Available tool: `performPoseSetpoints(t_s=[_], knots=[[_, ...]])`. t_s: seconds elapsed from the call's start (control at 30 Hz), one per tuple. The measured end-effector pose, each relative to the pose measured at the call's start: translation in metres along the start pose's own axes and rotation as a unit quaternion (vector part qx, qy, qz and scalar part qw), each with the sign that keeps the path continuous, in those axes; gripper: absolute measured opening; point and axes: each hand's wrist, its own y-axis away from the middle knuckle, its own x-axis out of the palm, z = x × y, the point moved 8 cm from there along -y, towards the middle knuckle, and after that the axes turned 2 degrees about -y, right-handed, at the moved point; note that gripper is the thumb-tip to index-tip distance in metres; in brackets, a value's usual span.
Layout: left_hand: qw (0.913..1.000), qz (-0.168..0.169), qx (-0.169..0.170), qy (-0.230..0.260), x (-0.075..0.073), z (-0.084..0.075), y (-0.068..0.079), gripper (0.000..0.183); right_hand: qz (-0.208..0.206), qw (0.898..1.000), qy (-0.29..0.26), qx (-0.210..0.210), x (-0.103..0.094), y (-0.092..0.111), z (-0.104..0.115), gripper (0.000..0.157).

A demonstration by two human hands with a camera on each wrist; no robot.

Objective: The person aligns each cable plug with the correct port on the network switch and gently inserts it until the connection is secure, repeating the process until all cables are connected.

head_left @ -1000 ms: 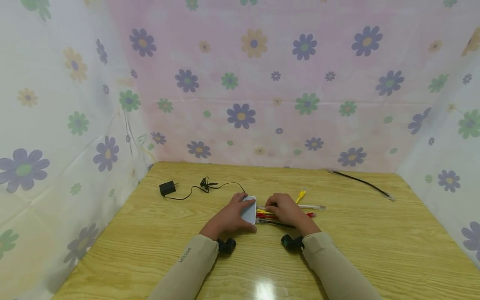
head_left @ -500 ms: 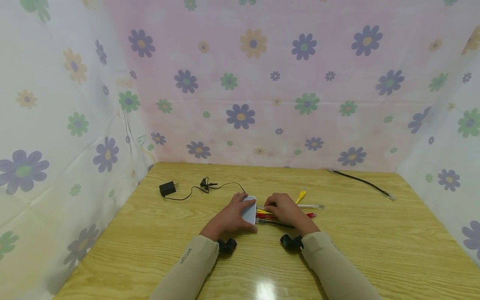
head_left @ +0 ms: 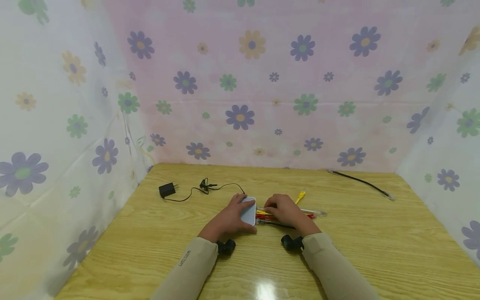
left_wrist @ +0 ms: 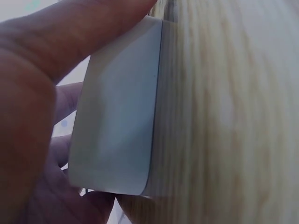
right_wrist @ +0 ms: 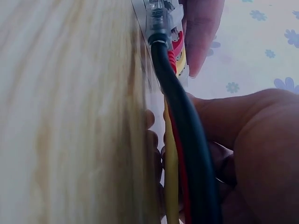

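Observation:
A small white network switch [head_left: 248,212] lies on the wooden table, gripped by my left hand [head_left: 228,218] with thumb and fingers on opposite edges. In the left wrist view the flat face of the switch [left_wrist: 117,112] shows. Just right of it, my right hand [head_left: 286,210] pinches a white network cable [head_left: 314,211] close to the switch's port side. Under that hand run a yellow cable [head_left: 301,196], a red cable [head_left: 311,216] and a black cable [head_left: 277,224], their ends lined up at the same side. In the right wrist view the black cable's clear plug [right_wrist: 158,21] stands at the ports.
A black power adapter [head_left: 167,190] lies at the left, its thin cord [head_left: 191,192] running to the back of the switch. Another short black network cable [head_left: 361,181] rests at the back right. Flowered cloth [head_left: 240,83] encloses the table's back and sides.
The free end of the white network cable has swung slightly toward me, now near the red cable's end. Both hands stay almost where they were.

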Motion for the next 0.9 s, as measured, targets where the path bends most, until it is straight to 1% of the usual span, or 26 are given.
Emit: performPoseSetpoints(t_s=[0.3,0.43,0.63,0.77,0.9], knots=[[1.0,-0.002,-0.003,0.007,0.0,0.002,0.001,0.089,-0.004,1.0,-0.006,0.009,0.0,0.001,-0.002,0.01],[0.9999,-0.003,-0.006,0.009,0.001,0.003,0.001,0.089,-0.009,1.0,-0.018,0.012,-0.003,0.003,-0.007,0.011],[0.9999,-0.006,0.0,0.012,0.001,0.004,0.001,0.09,-0.022,0.999,-0.035,0.016,-0.008,0.005,-0.019,0.013],[0.9999,-0.007,0.0,0.015,0.0,0.004,0.001,0.09,-0.036,0.998,-0.048,0.028,-0.018,0.007,-0.023,0.017],[0.9999,-0.006,-0.001,0.015,0.002,0.005,0.0,0.089,-0.066,0.997,-0.043,0.02,-0.033,0.011,-0.022,0.022]])
